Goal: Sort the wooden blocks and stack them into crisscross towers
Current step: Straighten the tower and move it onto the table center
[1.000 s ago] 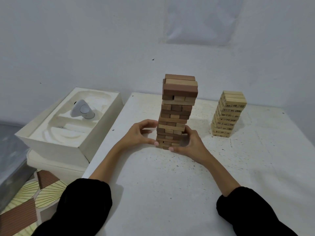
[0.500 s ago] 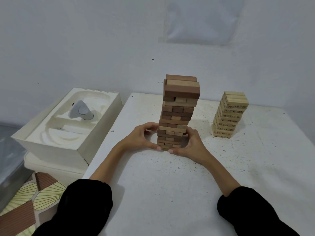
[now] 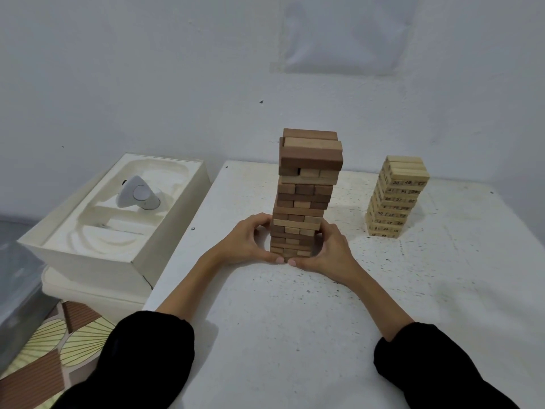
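A tall crisscross tower of brown and tan blocks (image 3: 305, 196) stands mid-table, its upper layers set slightly off from the lower ones. My left hand (image 3: 250, 242) curls round the tower's base from the left. My right hand (image 3: 327, 249) cups the base from the right. Both thumbs meet at the front bottom edge. A shorter tower of pale numbered blocks (image 3: 395, 199) stands apart at the right, untouched.
The white speckled table (image 3: 280, 320) ends at the wall behind the towers. Left of the table sits an open white box (image 3: 165, 246) with a moulded tray holding a grey-white device (image 3: 138, 194). Patterned floor shows at the lower left.
Both hands slid down the brown tower and closed in on its base; the thumbs now meet at the front bottom edge. The tower stays upright.
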A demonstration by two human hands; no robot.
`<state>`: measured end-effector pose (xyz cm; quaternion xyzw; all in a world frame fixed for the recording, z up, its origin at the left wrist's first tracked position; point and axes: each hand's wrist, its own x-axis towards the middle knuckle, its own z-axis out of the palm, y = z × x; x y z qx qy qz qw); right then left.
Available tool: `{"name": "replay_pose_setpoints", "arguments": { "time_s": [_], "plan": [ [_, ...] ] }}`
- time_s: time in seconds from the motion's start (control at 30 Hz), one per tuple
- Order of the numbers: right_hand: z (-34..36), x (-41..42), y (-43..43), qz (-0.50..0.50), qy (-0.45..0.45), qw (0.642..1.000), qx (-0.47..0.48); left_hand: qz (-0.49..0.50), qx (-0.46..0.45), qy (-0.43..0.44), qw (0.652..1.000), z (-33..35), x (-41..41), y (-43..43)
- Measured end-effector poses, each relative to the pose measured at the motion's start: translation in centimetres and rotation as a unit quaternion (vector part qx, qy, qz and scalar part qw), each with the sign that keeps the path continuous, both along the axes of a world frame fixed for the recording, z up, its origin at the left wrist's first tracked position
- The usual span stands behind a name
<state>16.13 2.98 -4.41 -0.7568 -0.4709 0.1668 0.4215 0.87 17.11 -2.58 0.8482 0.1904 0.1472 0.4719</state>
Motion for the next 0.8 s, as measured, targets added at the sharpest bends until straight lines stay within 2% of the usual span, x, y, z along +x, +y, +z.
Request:
{"name": "replay_pose_setpoints", "arguments": {
  "time_s": [0.23, 0.47, 0.8],
  "plan": [
    [0.5, -0.1, -0.2, 0.011, -0.002, 1.0, 0.005, -0.009, 0.032, -0.007, 0.999, 0.7, 0.1, -0.8],
    [0.7, -0.2, -0.6, -0.008, -0.039, 0.999, -0.029, -0.003, 0.03, 0.002, 1.0, 0.2, 0.2, -0.3],
    [1.3, -0.5, -0.7, 0.001, -0.04, 0.998, -0.05, -0.004, 0.03, -0.007, 1.0, 0.0, 0.2, -0.4]
  ]
}}
